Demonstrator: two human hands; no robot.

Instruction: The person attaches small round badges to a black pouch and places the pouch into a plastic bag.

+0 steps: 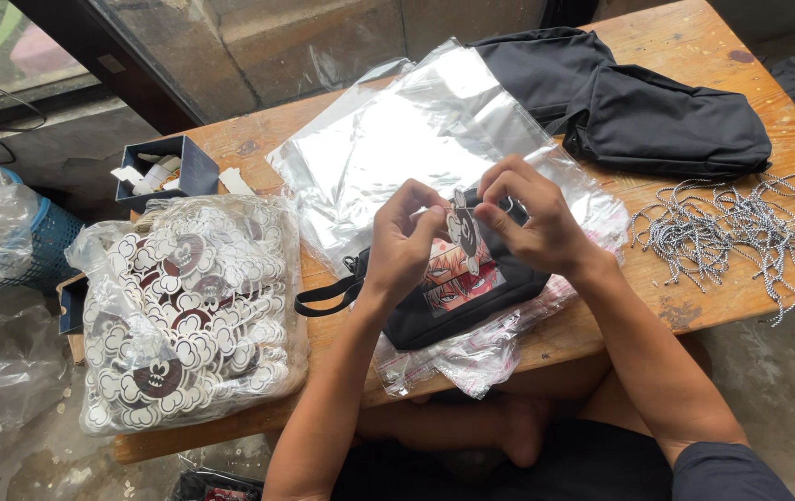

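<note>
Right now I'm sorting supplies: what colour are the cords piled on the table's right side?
The cords are white flecked with black, clearest in the head view.

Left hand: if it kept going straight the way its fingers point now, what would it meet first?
Probably the small round charm pinched between both hands; just beyond it are the right hand fingertips. The left hand already seems to touch it.
</note>
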